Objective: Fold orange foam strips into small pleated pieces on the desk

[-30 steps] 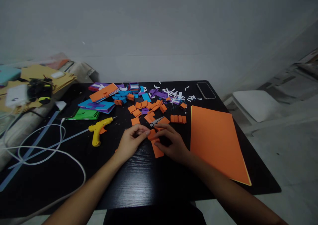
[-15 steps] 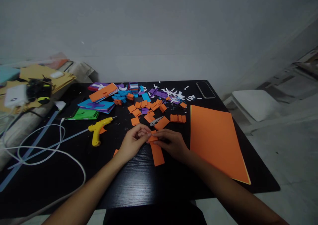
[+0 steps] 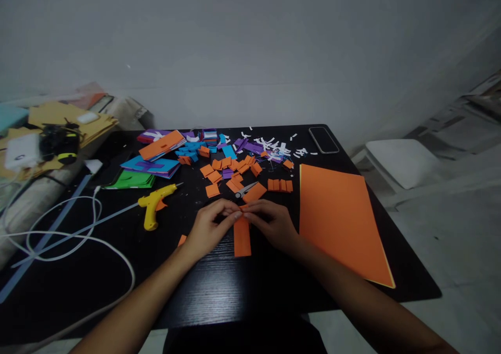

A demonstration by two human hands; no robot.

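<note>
Both hands meet at the middle of the black table, pinching the top end of an orange paper strip (image 3: 242,237). My left hand (image 3: 213,226) has its thumb and fingers closed on the strip's upper left. From the other side, my right hand (image 3: 274,223) grips the same end, thumb tip close to the left thumb. The strip's long part hangs toward the front edge. Just beyond the fingers lie scissors (image 3: 245,190), partly over orange paper pieces. Small folded orange pieces (image 3: 280,185) stand in a row behind my right hand.
A yellow glue gun (image 3: 155,203) and white cable (image 3: 117,249) lie left. Large orange sheets (image 3: 340,218) lie right, with a phone (image 3: 323,140) behind. Coloured folded papers (image 3: 162,145) and white scraps (image 3: 270,145) cover the back. A white stool (image 3: 397,163) stands beyond the table.
The orange strip has turned straighter and shifted slightly left. Both thumbs have come together over its top end, where a small folded flap showed before.
</note>
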